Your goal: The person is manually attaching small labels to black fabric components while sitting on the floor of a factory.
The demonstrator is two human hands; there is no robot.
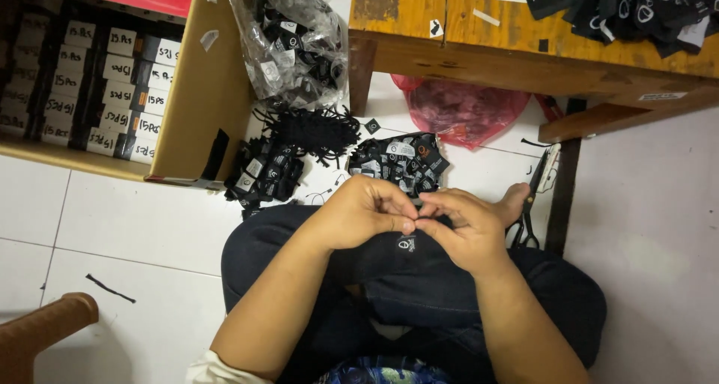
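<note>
Fingertips of left hand [363, 213] and right hand [464, 230] hide something small.

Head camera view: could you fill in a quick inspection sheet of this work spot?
Surface: white tiled floor; the person sits on it.
Job's things: black fabric piece on the lap, pinched between left hand and right hand.
Clutter: black label piles, clear bag of labels, pink bag, scissors.
Hands: both closed, fingertips meeting.
Cables: nothing seen.
Surroundings: cardboard box of bundles, wooden table.
</note>
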